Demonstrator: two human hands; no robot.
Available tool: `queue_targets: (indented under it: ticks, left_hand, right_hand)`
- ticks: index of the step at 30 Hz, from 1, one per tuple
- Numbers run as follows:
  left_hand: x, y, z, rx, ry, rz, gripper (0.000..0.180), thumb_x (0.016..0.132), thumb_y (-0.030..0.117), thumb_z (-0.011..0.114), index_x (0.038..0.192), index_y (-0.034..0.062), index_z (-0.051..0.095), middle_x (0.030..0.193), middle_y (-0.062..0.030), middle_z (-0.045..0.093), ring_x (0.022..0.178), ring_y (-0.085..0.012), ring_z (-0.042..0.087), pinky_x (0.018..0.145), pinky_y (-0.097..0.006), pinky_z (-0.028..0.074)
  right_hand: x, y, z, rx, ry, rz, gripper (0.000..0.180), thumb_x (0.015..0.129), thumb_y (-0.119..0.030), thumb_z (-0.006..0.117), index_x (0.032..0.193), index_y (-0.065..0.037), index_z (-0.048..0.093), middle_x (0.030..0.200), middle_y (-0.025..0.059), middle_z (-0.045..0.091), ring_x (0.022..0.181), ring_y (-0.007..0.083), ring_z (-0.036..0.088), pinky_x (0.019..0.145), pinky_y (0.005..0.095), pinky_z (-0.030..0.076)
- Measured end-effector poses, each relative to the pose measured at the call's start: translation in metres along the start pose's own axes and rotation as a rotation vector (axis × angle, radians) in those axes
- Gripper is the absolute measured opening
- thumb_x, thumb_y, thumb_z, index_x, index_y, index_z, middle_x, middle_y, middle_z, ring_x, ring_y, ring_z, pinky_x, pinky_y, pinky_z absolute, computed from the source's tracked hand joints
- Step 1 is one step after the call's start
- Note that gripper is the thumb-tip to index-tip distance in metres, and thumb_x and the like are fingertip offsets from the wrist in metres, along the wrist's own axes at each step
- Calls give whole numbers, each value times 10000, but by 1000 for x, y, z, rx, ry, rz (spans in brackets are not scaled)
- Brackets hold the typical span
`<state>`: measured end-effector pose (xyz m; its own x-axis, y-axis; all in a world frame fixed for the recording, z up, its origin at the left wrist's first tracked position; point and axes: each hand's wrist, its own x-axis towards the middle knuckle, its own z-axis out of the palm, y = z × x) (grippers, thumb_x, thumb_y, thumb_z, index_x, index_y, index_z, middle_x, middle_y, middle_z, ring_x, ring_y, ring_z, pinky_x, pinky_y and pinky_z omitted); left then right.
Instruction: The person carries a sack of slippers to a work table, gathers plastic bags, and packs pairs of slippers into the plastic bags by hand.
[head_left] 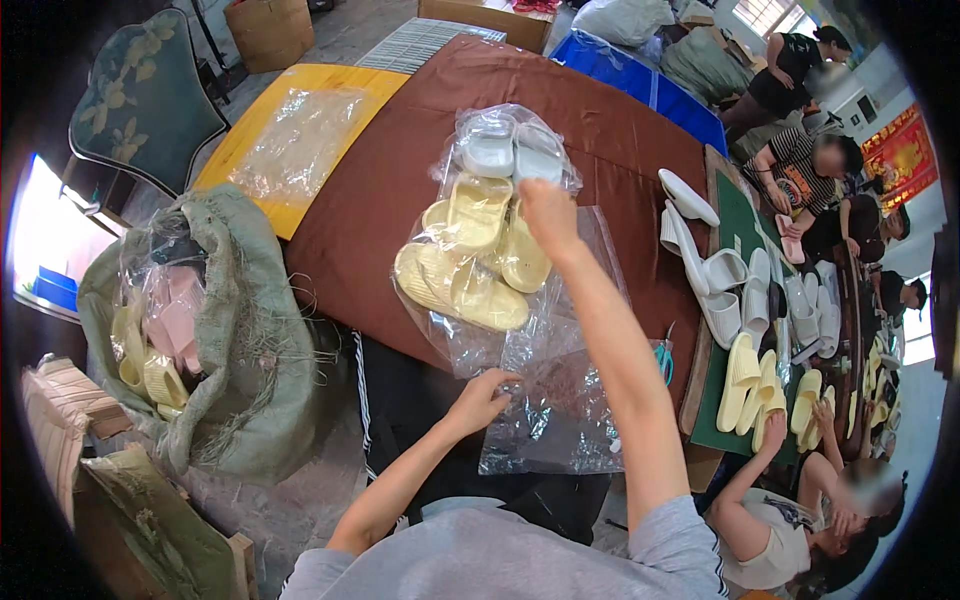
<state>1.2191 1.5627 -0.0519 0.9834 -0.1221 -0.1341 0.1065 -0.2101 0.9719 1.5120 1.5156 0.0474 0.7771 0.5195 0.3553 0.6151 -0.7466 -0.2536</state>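
Note:
Several pale yellow slide slippers and a pair of light grey slides lie in clear plastic in front of me. My right hand is closed in a fist over the right side of this pile, beside the grey slides; what its fingers grip is hidden. Loose clear plastic bag spreads from the slippers toward me. At that bag's left edge, my left hand pinches the film between thumb and fingers.
A brown-covered table carries the slippers. Teal-handled scissors lie on its right. A woven sack with bagged slippers stands at left. Several people work at a green bench with white and yellow slides. A blue bin stands behind.

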Motion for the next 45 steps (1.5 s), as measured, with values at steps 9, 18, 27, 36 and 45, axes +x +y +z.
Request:
queue_targets:
  ticks: [9, 18, 27, 36, 45]
  left_hand:
    - [20, -14, -25, -561, 28, -318, 527, 806, 1, 448, 1325, 24, 538, 1216, -92, 605, 861, -143, 550, 749, -263, 456]
    - [34, -13, -48, -910, -72, -466, 775, 972, 628, 275, 1334, -15, 510, 1273, -117, 583, 1089, -210, 576, 950, -350, 440]
    - [29, -4, -22, 140, 122, -215, 378, 810, 317, 717, 977, -21, 699, 977, -175, 625, 905, -259, 610, 789, -345, 472]
    - [27, -10, -14, 298, 147, -120, 213, 801, 176, 691, 885, -15, 654, 887, -163, 601, 834, -293, 591, 758, -368, 452]
    - [32, -3, -15, 142, 98, -128, 245, 876, 197, 642, 977, -26, 638, 969, -153, 613, 873, -252, 601, 785, -344, 478]
  right_hand:
    - [-150, -23, -203, 401, 89, -287, 149, 825, -34, 594, 945, -3, 676, 974, 146, 674, 993, 317, 643, 924, 407, 483]
    - [-396, 83, -178, 569, -233, 387, 210, 752, 34, 488, 855, 15, 669, 960, 151, 677, 1003, 296, 635, 915, 359, 471]
    - [-424, 81, -164, -281, -255, 427, 499, 769, -270, 718, 1245, -156, 627, 1427, 105, 455, 1298, 368, 363, 1104, 528, 229]
    - [-403, 79, -122, 72, -430, -5, 678, 742, -334, 727, 1341, -99, 512, 1283, 137, 526, 1232, 332, 461, 1040, 439, 388]
    - [-357, 58, -24, 267, -403, -115, 408, 622, -99, 691, 1004, 41, 668, 1257, 228, 520, 1252, 432, 403, 1083, 521, 313]
